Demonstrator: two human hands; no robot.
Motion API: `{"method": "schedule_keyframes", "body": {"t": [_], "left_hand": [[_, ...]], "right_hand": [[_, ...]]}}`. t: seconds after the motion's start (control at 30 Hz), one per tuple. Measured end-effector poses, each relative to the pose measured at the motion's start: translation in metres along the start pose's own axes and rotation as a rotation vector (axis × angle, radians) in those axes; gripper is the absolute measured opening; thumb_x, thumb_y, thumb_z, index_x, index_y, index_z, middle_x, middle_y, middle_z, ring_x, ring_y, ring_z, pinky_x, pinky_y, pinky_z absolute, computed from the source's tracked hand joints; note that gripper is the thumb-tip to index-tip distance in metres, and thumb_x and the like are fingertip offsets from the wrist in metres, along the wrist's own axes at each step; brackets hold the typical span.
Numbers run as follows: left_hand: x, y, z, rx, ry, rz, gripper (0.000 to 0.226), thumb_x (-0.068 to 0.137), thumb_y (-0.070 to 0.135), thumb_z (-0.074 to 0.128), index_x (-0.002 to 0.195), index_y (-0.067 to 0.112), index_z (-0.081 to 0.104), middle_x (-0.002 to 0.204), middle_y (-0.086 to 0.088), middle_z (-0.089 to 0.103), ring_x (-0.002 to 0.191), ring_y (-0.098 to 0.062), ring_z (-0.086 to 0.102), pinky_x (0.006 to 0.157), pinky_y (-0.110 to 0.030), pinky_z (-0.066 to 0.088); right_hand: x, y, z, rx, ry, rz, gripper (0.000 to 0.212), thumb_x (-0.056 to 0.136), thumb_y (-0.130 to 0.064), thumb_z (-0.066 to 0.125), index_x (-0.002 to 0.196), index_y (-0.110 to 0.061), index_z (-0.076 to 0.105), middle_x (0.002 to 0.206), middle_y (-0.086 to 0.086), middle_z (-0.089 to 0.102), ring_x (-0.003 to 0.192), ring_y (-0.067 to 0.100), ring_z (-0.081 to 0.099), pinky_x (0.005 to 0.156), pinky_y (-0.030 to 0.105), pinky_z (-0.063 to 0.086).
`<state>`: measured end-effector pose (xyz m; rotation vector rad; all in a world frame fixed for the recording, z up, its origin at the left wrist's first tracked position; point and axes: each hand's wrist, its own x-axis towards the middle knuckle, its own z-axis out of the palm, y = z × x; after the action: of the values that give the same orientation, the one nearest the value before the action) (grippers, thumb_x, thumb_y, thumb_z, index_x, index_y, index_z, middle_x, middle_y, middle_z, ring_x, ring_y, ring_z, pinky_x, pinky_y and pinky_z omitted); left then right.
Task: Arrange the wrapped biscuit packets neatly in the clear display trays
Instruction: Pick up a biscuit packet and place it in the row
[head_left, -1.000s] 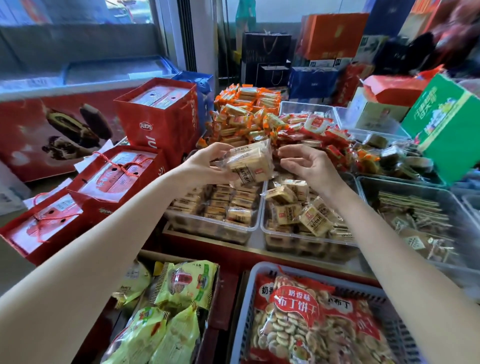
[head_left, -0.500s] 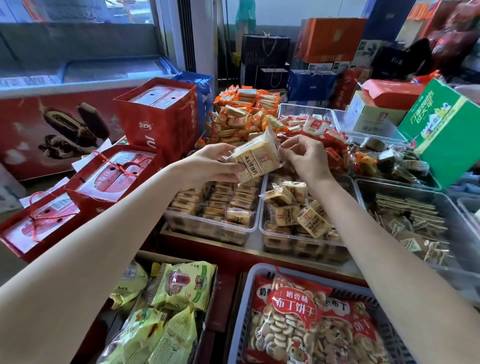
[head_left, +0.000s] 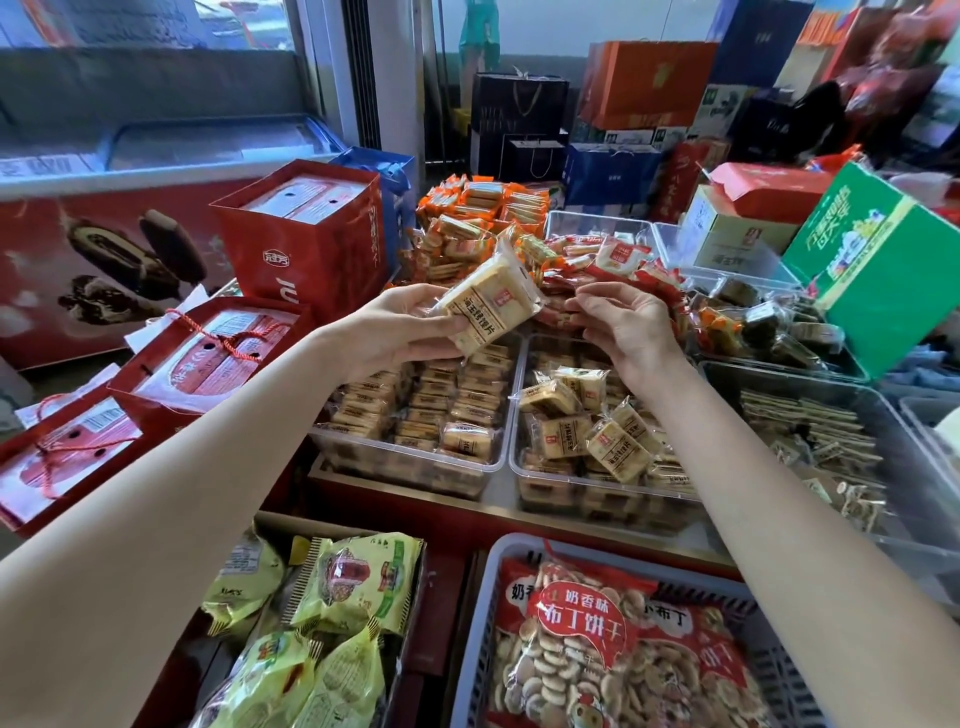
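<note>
I see the counter (head_left: 498, 493) first, a flat pale surface with a brass-coloured front edge; most of it is hidden under the goods. On it stand two clear plastic trays side by side, rectangular with rounded corners and thin glossy walls. The left tray (head_left: 410, 465) holds biscuit packets in tidy flat rows. The right tray (head_left: 524, 470) holds the same packets in a loose heap, tilted in many directions. Its right end is covered by my right forearm.

Below the counter, a grey basket (head_left: 485, 613) with slotted walls carries a big red bag of round biscuits (head_left: 613, 654); the picture's lower edge cuts it off.

My left hand (head_left: 395, 332) is raised above the left tray and holds one wrapped biscuit packet (head_left: 491, 304). This packet is a pale yellow block in shiny clear film with crimped ends, and it sits tilted. The thumb lies on its lower face and the curled fingers are behind it, so I cannot see them fully.

My right hand (head_left: 628, 322) is just beside the packet, not touching it. Its fingers (head_left: 589, 301) are loosely curled and hold nothing.
</note>
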<state>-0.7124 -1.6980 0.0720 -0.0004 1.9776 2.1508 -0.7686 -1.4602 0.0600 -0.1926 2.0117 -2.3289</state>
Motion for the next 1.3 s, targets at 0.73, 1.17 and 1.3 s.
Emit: {"method": "schedule_keyframes", "body": {"t": [0.73, 1.17, 1.3], "left_hand": [[0.024, -0.018, 0.035, 0.214, 0.136, 0.016, 0.051, 0.079, 0.002, 0.069, 0.123, 0.015, 0.047, 0.123, -0.01, 0.051, 0.103, -0.023, 0.063, 0.077, -0.03, 0.058], [0.036, -0.028, 0.06, 0.497, 0.089, -0.072, 0.033, 0.08, 0.011, 0.072, 0.111, 0.009, 0.061, 0.094, -0.007, 0.07, 0.073, -0.007, 0.066, 0.06, -0.015, 0.054], [0.042, -0.036, 0.064, 0.471, 0.099, -0.068, 0.018, 0.083, 0.011, 0.069, 0.101, 0.01, 0.067, 0.096, -0.009, 0.072, 0.079, -0.01, 0.067, 0.06, -0.011, 0.051]], "right_hand": [[-0.016, 0.024, -0.016, -0.115, -0.229, 0.067, 0.063, 0.077, -0.024, 0.075, 0.128, -0.022, 0.039, 0.137, 0.006, 0.045, 0.12, 0.018, 0.052, 0.1, 0.035, 0.046], [-0.011, 0.044, -0.037, -0.288, -0.041, 0.069, 0.057, 0.072, -0.017, 0.08, 0.117, -0.01, 0.045, 0.109, 0.003, 0.062, 0.102, 0.016, 0.062, 0.087, 0.028, 0.053], [0.003, 0.057, -0.058, -0.433, 0.361, 0.09, 0.061, 0.074, -0.019, 0.08, 0.119, -0.009, 0.041, 0.11, 0.002, 0.054, 0.101, 0.018, 0.054, 0.082, 0.025, 0.046]]}}
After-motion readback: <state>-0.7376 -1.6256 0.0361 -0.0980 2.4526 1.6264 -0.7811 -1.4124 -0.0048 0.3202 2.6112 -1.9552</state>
